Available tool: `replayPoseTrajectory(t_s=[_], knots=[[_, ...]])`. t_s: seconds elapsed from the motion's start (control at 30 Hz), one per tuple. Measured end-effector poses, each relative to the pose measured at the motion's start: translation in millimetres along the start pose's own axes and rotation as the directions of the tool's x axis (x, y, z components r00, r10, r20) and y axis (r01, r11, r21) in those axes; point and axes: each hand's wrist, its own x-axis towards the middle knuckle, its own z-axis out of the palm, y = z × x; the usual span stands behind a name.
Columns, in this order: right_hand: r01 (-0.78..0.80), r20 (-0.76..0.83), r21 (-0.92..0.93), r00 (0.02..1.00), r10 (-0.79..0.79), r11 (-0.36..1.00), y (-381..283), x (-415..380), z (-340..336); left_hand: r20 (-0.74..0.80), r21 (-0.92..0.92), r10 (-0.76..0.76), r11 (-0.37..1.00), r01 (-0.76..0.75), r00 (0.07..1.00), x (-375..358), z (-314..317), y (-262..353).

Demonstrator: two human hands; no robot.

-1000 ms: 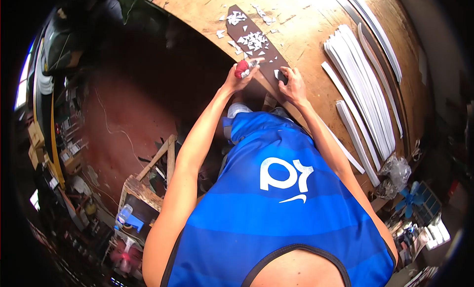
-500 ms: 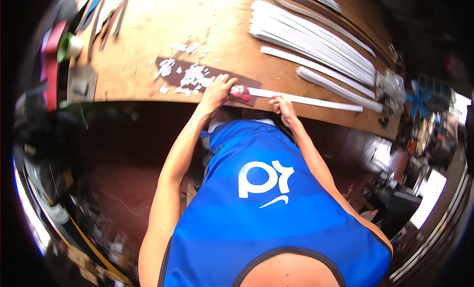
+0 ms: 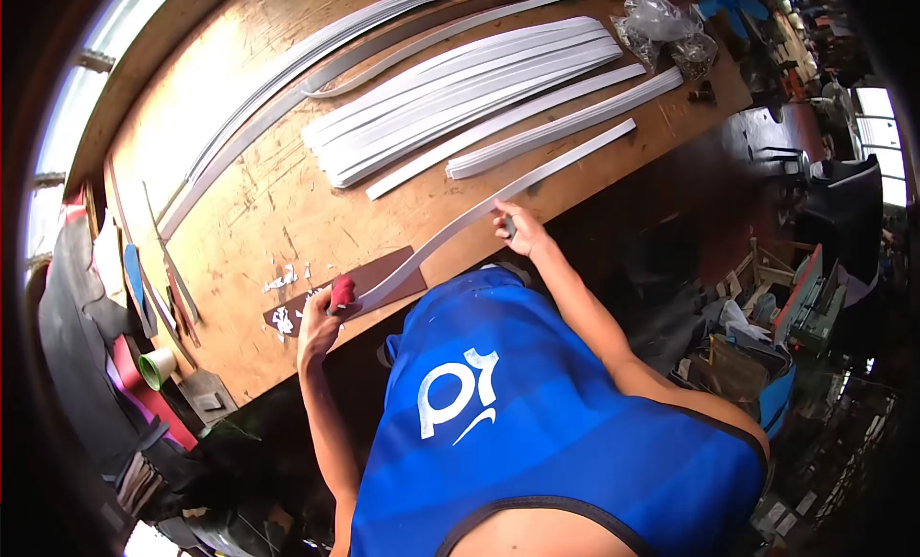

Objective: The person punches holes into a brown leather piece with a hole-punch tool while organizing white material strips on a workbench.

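A long white strip [image 3: 460, 221] runs slantwise across the front of the table, bowed between my two hands. Its near end reaches a dark brown board [image 3: 388, 274] at the table edge. My left hand [image 3: 318, 327] is closed around a red, soft-looking lump [image 3: 342, 290] beside that end; what lies inside the grip is hidden. My right hand [image 3: 522, 233] pinches the strip near its middle, and a small dark item, too small to name, shows in the palm. White scraps [image 3: 282, 319] lie on the board, with others beyond it.
A thick stack of white strips [image 3: 460, 97] lies behind, with a smaller bundle [image 3: 565, 126] nearer. Clear plastic bags [image 3: 661, 25] sit at the back right. A green-rimmed roll [image 3: 156, 367] and a metal plate [image 3: 206, 396] are at the left corner of the wooden table [image 3: 249, 202].
My view has turned, so the table now slants up to the right. The strip now bows between my hands. My hands are farther apart, the left one upright with the red lump.
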Motion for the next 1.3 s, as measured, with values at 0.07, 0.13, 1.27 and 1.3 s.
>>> replayPoseTrajectory(t_s=[0.07, 0.13, 1.27, 1.3], knots=[[0.158, -0.149, 0.118, 0.979, -0.139, 0.980, -44.6, 5.7, -28.6, -0.053, -0.042, -0.112, 0.993, 0.109, 0.992, 2.7, -13.0, 1.0], [0.319, -0.238, 0.139, 0.930, -0.281, 0.938, -99.9, 7.0, -64.0, -0.110, -0.051, -0.090, 0.995, 0.085, 0.990, 9.6, -22.1, 2.8], [0.268, -0.116, -0.924, 0.485, -0.867, 0.273, -344.1, 125.4, -50.7, -0.475, 0.073, -0.009, 0.996, 0.050, 0.880, 275.8, -67.9, -10.1], [0.289, -0.075, -0.925, 0.498, -0.864, 0.247, -337.7, 125.1, -55.5, -0.476, 0.072, -0.009, 0.996, 0.050, 0.880, 279.0, -67.5, -13.1]])
